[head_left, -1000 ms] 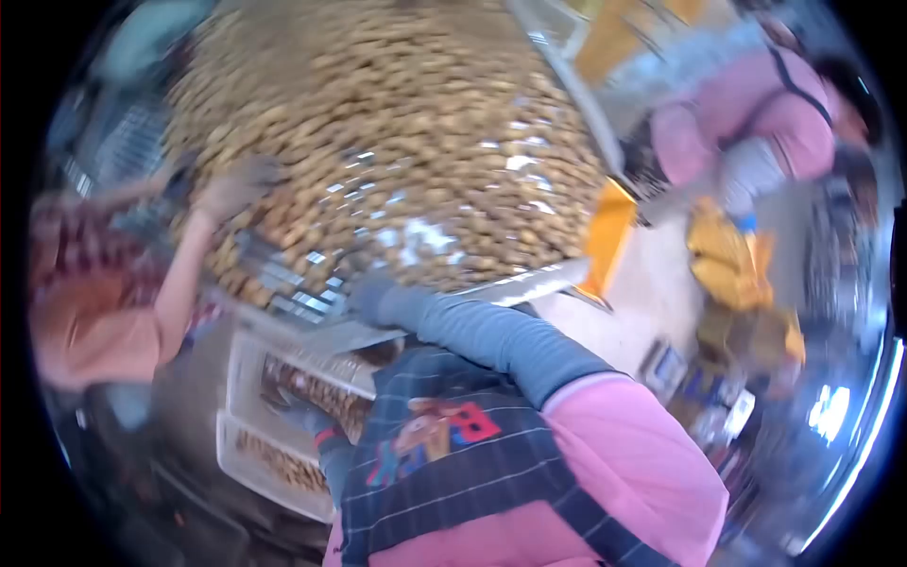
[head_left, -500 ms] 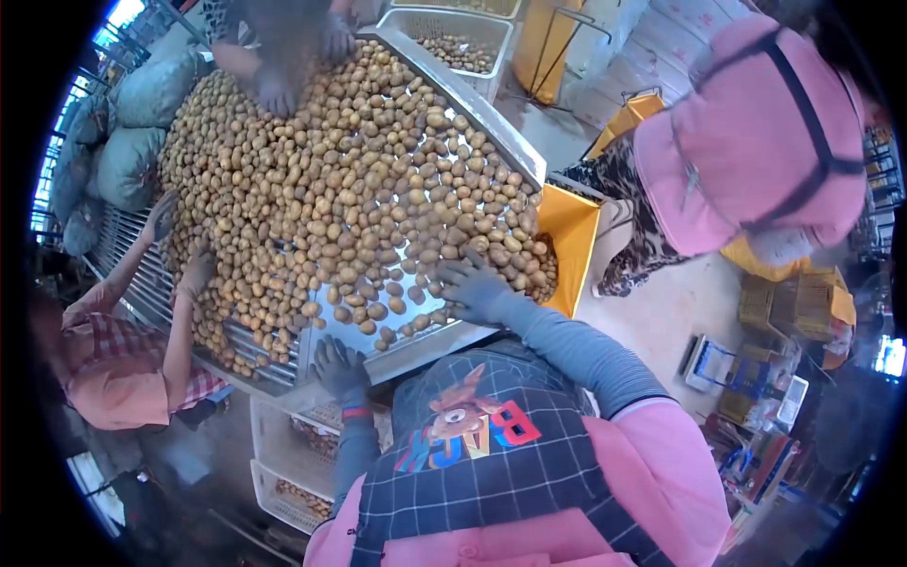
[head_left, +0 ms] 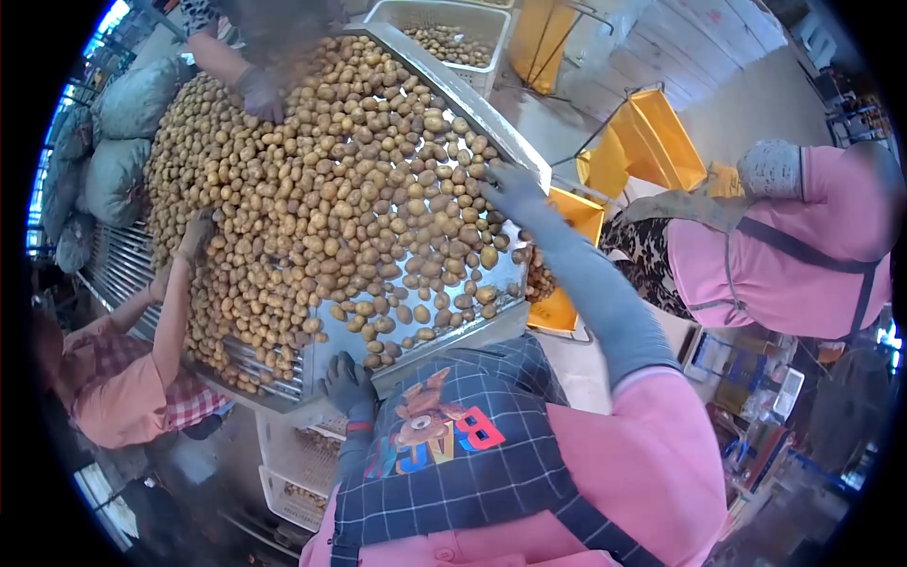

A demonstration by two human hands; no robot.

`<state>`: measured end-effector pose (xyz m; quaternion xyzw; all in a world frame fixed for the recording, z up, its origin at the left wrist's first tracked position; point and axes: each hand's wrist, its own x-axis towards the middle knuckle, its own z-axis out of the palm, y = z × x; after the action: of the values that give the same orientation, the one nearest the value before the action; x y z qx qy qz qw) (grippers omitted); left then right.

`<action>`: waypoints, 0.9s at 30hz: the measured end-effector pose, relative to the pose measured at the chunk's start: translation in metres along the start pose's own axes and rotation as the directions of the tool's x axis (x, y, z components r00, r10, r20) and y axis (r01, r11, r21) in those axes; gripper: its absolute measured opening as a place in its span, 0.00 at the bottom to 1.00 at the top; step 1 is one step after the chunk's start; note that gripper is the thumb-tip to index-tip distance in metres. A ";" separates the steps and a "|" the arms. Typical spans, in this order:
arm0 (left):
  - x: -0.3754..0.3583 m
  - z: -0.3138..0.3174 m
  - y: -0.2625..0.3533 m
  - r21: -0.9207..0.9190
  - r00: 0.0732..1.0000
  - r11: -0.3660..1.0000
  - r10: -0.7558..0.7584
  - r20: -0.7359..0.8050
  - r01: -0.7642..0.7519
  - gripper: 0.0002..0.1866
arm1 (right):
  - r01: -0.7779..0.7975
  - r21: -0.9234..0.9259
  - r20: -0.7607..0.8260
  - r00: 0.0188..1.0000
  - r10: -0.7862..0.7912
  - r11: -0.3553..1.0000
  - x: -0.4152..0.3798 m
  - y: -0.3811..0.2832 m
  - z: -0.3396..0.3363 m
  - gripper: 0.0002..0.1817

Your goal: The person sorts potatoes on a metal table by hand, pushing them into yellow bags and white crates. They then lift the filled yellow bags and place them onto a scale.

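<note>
Small yellow-brown potatoes (head_left: 312, 189) lie heaped over a metal sorting table (head_left: 472, 331). My left hand (head_left: 348, 386), in a grey glove, rests on the table's near edge with fingers apart and holds nothing. My right hand (head_left: 515, 194), gloved the same way, reaches to the far right side of the table. Its fingers are stretched out beside the outermost potatoes, close to the raised metal rim (head_left: 472, 99). Below that arm, a yellow chute-like container (head_left: 576, 215) at the table's end has potatoes in it, partly hidden by my sleeve.
Co-workers' gloved hands touch the potatoes at the left (head_left: 196, 234) and far side (head_left: 260, 94). Full sacks (head_left: 118, 180) stand at the back left. White crates (head_left: 491, 38) sit behind and under the table. A person in pink (head_left: 784, 246) bends at the right, near a yellow holder (head_left: 652, 142).
My right hand has moved from the near edge to the far right rim. Potatoes near the chute have thinned out, baring metal. The person in pink has shifted right and lower.
</note>
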<state>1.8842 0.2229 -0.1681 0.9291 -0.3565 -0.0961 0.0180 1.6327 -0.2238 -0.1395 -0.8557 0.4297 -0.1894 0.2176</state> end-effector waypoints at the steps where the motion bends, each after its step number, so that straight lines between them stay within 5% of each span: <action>1: 0.006 -0.009 0.002 0.005 0.999 1.000 0.012 0.034 -0.012 0.26 | -0.059 0.066 -0.066 0.996 0.063 0.996 0.022 -0.019 0.024 0.19; 3: 0.029 -0.019 0.000 -0.101 0.994 0.993 0.070 0.078 -0.062 0.26 | -0.224 -0.098 0.259 0.935 0.242 0.970 0.037 -0.088 0.046 0.30; 4: 0.045 -0.019 -0.008 -0.058 0.943 0.949 0.298 -0.147 -0.309 0.26 | -0.172 -0.172 0.200 0.958 0.206 0.970 0.027 -0.122 0.070 0.33; 5: 0.056 -0.018 -0.014 0.027 0.798 0.856 0.493 -0.346 -0.516 0.26 | -0.115 -0.253 0.156 0.975 0.158 0.961 0.009 -0.148 0.090 0.36; 7: 0.083 -0.019 -0.013 -0.159 0.851 0.890 0.336 -0.404 -0.427 0.23 | 0.117 -0.301 0.345 0.939 -0.006 0.946 -0.036 -0.174 0.116 0.38; 9: 0.116 -0.010 -0.026 -0.165 0.861 0.928 0.229 -0.454 -0.334 0.30 | 0.317 -0.120 0.326 0.908 -0.264 0.941 -0.088 -0.150 0.127 0.32; 11: 0.122 0.004 -0.026 -0.105 0.862 0.927 0.289 -0.416 -0.361 0.34 | 0.416 -0.063 0.529 0.785 -0.323 0.907 -0.128 -0.116 0.091 0.30; 13: 0.122 0.006 -0.011 -0.052 0.857 0.919 0.344 -0.383 -0.392 0.38 | 0.472 0.011 0.432 0.793 -0.430 0.882 -0.143 -0.084 0.052 0.26; 15: 0.104 -0.007 0.024 -0.183 0.916 0.922 0.281 -0.286 -0.340 0.43 | 0.122 0.117 0.653 0.738 -0.169 0.986 -0.120 -0.067 0.012 0.19; 17: 0.101 0.006 0.029 -0.178 0.927 0.937 0.245 -0.284 -0.302 0.46 | -0.323 -0.076 0.450 0.833 0.321 0.943 -0.085 -0.060 -0.006 0.13; 19: 0.102 0.023 0.027 -0.141 0.915 0.940 0.256 -0.312 -0.311 0.46 | -0.327 -0.283 0.295 0.865 0.406 0.902 -0.052 -0.035 -0.003 0.12; 21: 0.102 0.016 0.031 -0.094 0.919 0.951 0.255 -0.300 -0.294 0.46 | -0.322 -0.326 0.320 0.847 0.425 0.889 -0.037 -0.030 0.011 0.14; 23: 0.100 0.010 0.031 -0.290 0.940 0.904 0.254 -0.228 -0.315 0.46 | -0.311 -0.373 0.347 0.827 0.442 0.874 -0.021 -0.026 0.019 0.16; 26: 0.092 -0.002 0.026 -0.311 0.933 0.883 0.301 -0.198 -0.351 0.45 | 0.052 -0.501 0.697 0.616 0.367 0.864 0.006 -0.033 -0.001 0.18; 27: 0.088 -0.002 0.024 -0.285 0.906 0.863 0.368 -0.209 -0.417 0.45 | 0.073 -0.407 0.716 0.645 0.269 0.910 0.029 -0.068 -0.038 0.21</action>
<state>1.9326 0.1464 -0.1786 0.8257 -0.5156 -0.0783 0.2153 1.6744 -0.2188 -0.0675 -0.8558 0.3748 0.2902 0.2074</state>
